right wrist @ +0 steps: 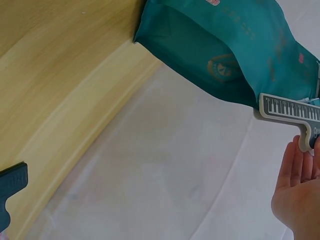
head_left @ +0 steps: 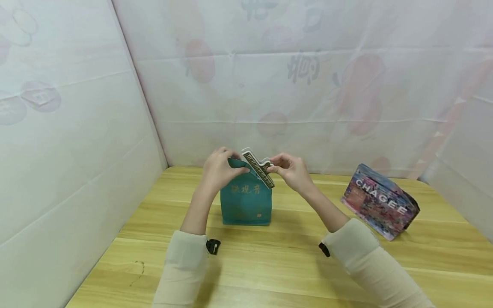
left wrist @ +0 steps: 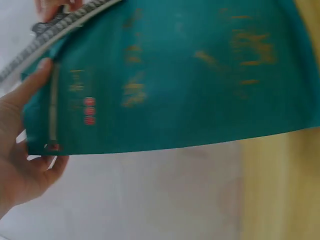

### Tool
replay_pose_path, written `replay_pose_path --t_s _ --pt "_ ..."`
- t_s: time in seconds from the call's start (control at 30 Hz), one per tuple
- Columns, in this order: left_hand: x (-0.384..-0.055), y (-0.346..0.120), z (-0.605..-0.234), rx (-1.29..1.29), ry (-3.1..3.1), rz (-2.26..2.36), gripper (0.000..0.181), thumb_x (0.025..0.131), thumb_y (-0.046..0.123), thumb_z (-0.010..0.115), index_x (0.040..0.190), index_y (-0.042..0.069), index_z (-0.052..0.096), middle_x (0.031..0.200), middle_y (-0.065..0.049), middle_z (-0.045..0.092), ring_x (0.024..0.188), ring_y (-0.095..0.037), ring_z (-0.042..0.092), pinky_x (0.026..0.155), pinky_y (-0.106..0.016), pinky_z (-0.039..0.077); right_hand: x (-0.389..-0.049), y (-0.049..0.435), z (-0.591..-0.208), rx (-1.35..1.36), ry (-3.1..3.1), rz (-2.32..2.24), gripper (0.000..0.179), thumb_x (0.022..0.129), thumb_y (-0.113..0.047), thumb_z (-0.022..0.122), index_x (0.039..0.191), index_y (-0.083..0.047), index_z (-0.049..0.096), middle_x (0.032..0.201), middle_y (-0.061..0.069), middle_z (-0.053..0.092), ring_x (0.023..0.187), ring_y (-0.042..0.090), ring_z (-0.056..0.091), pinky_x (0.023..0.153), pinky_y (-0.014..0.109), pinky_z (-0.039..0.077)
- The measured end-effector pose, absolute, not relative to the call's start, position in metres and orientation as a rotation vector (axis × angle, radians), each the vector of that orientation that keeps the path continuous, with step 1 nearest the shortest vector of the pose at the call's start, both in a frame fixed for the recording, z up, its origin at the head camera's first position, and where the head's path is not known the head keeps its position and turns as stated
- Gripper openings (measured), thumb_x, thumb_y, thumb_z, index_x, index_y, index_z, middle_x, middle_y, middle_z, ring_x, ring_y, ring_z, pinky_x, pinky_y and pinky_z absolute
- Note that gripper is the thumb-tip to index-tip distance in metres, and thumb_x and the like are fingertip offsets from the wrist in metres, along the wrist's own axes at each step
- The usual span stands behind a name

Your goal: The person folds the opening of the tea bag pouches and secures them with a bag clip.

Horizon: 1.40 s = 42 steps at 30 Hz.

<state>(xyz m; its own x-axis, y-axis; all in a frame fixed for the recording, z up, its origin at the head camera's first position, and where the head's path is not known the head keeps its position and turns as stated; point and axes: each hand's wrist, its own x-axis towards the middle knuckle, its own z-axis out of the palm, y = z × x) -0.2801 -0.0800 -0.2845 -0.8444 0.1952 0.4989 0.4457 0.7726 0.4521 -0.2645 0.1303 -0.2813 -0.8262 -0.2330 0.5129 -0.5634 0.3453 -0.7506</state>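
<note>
A teal bag (head_left: 246,205) with gold lettering stands upright on the wooden table. My left hand (head_left: 221,169) pinches its top left corner between thumb and fingers; the left wrist view shows the thumb on the bag's front (left wrist: 175,90). With thumb and fingers, my right hand (head_left: 290,171) grips the handles of a wide clip (head_left: 259,170) bearing a piano-key pattern. The clip slants across the bag's top right corner. In the right wrist view, the clip's end (right wrist: 280,107) lies against the bag's upper edge (right wrist: 235,65). Whether its jaws press on the bag, I cannot tell.
To the right stands a colourful bag (head_left: 379,201) marked CHAGEE, turned at an angle. A dark clip-like piece (right wrist: 12,187) shows at the left edge of the right wrist view. Pale printed curtains (head_left: 246,94) hang behind the table (head_left: 269,265) and at its sides.
</note>
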Motion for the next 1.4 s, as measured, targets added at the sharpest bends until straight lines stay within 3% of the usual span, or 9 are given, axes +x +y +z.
replay_pose_path --t_s 0.23,0.43,0.7,1.0,1.4 --pt "-0.286 -0.080 -0.316 -0.339 -2.239 -1.511 0.067 0.068 0.032 0.083 0.116 0.007 0.044 0.108 -0.013 0.054 0.092 -0.025 0.053 0.075 -0.040 0.043 -0.261 0.127 -0.279 0.704 -2.295 1.455 0.016 0.080 0.005 0.066 0.094 0.011 0.063 0.085 0.022 0.065 0.066 0.004 0.060 0.060 0.019 0.047" --pt "-0.287 -0.077 -0.323 -0.292 -2.119 -1.699 0.058 0.070 0.027 0.082 0.112 0.010 0.045 0.089 -0.011 0.055 0.074 -0.024 0.054 0.062 -0.037 0.043 -0.270 0.128 -0.287 0.673 -2.288 1.417 0.016 0.080 0.004 0.067 0.094 0.010 0.064 0.083 0.020 0.065 0.065 0.007 0.061 0.056 0.019 0.045" --pt "-0.286 -0.078 -0.321 -0.340 -2.148 -1.700 0.051 0.074 0.023 0.078 0.110 0.007 0.046 0.085 -0.010 0.056 0.072 -0.023 0.054 0.062 -0.035 0.044 -0.282 0.124 -0.299 0.689 -2.264 1.326 0.019 0.076 -0.005 0.073 0.092 0.003 0.068 0.080 0.011 0.066 0.065 0.018 0.063 0.058 0.023 0.048" --pt "-0.288 -0.091 -0.326 -0.543 -2.188 -1.796 0.046 0.080 0.005 0.071 0.116 0.002 0.043 0.103 -0.015 0.053 0.089 -0.028 0.055 0.074 -0.039 0.046 -0.281 0.122 -0.300 0.695 -2.280 1.280 0.017 0.076 -0.005 0.073 0.092 0.000 0.068 0.078 0.006 0.066 0.063 0.015 0.062 0.057 0.024 0.047" --pt "-0.286 -0.112 -0.354 -0.732 -2.531 -1.807 0.075 0.079 -0.004 0.069 0.141 0.004 0.027 0.130 -0.019 0.044 0.120 -0.036 0.041 0.095 -0.049 0.033 -0.280 0.122 -0.298 0.700 -2.300 1.253 0.017 0.077 -0.006 0.073 0.091 0.000 0.067 0.080 0.006 0.067 0.064 0.014 0.062 0.056 0.025 0.047"
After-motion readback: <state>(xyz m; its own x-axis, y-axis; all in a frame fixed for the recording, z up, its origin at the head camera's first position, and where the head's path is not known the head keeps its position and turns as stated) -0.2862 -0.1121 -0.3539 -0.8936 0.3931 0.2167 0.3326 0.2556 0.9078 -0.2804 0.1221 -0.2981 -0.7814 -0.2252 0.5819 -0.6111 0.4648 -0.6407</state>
